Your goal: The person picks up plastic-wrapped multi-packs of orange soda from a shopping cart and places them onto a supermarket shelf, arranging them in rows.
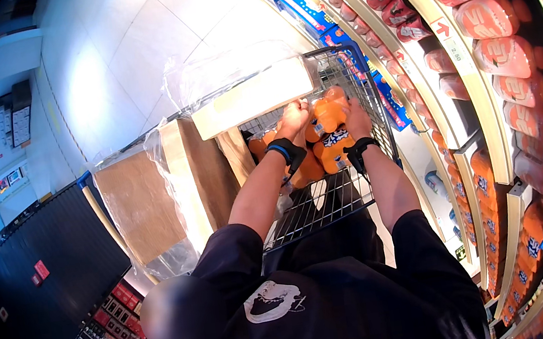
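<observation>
Left fingers (305,104) curl beside orange bottles (328,113); their grip is unclear.

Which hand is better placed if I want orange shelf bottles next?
Probably the right hand: it is nearer the orange shelf bottles, while the left hand is farther across, by the carton.

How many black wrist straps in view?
2: a left strap on the left hand's wrist, a right strap on the right hand's. No others visible.
</observation>
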A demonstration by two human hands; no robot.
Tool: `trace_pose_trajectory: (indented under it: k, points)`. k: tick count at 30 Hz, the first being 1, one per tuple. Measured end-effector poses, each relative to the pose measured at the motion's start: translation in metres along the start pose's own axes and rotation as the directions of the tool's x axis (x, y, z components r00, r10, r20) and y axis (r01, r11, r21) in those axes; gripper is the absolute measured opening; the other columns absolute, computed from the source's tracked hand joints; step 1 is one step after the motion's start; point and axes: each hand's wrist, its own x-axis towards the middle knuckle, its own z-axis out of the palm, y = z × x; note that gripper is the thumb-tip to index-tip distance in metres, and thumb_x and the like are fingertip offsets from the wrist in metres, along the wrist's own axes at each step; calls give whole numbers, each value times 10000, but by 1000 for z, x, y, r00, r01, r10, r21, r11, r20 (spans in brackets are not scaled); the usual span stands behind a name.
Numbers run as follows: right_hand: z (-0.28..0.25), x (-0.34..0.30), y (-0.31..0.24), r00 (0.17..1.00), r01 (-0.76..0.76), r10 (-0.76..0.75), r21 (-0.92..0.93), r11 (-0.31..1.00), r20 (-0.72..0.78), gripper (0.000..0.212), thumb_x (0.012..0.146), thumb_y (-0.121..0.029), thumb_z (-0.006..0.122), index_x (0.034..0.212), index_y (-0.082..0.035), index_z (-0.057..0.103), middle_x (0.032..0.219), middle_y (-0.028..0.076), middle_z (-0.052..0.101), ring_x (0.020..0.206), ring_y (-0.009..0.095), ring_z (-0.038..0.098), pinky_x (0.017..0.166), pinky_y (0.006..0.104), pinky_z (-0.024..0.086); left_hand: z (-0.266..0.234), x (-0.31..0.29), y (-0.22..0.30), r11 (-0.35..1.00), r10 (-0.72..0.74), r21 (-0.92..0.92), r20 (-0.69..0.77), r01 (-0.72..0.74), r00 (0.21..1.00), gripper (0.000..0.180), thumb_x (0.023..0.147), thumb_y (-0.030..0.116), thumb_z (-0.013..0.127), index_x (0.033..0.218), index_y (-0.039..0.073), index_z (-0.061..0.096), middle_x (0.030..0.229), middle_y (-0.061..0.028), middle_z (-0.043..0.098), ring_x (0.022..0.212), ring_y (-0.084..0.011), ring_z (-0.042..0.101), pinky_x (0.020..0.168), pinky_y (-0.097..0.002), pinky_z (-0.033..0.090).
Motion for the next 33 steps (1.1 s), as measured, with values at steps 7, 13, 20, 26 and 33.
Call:
trace_pose_trajectory:
  k: [7, 13, 20, 26, 33]
  points:
    - [5, 2, 4, 1000, 11, -11, -52, 999, 14, 299, 973, -294, 578, 1198, -111, 505, 1077, 218, 668, 1001, 449, 624, 819, 526, 478, 3, -32, 60, 965, -56, 258, 9, 52, 998, 755, 845, 603, 609, 1293, -1, 546, 1298, -247, 602, 1188, -397, 597, 1013, -466, 463]
    - [4, 2, 2, 999, -15, 18, -73, 997, 40, 303, 972, -304, 577, 1204, -125, 503, 1099, 201, 670, 1022, 434, 626, 834, 523, 478, 11, -41, 52, 894, 72, 446, -59, -38, 996, 636, 868, 386, 688, 1321, 0, 461, 1240, -233, 610, 1114, -388, 632, 925, -454, 522]
    - [-1, 3, -2, 993, -59, 67, -86, 995, 96, 301, 973, -310, 579, 1213, -151, 492, 1136, 178, 651, 1047, 416, 623, 860, 522, 476, -3, -47, 39, 961, 200, 223, -149, -164, 968, 155, 931, 138, 550, 1041, 30, 534, 907, -251, 675, 911, -452, 652, 816, -510, 501]
    - [-7, 1, -6, 991, -74, 81, -70, 995, 106, 283, 976, -297, 580, 1207, -154, 503, 1131, 175, 639, 1041, 414, 623, 852, 531, 474, -12, -63, 28, 969, 243, 38, -328, -244, 913, 99, 911, 103, 589, 879, 17, 553, 815, -220, 666, 807, -423, 663, 730, -456, 524]
    - [-5, 5, -4, 991, -76, 82, -61, 995, 109, 295, 978, -309, 580, 1217, -154, 500, 1150, 177, 626, 1068, 409, 616, 854, 532, 475, -9, -41, -26, 935, 335, 229, -330, -270, 882, 111, 866, 20, 707, 847, -18, 604, 790, -125, 709, 740, -201, 699, 680, -309, 543]
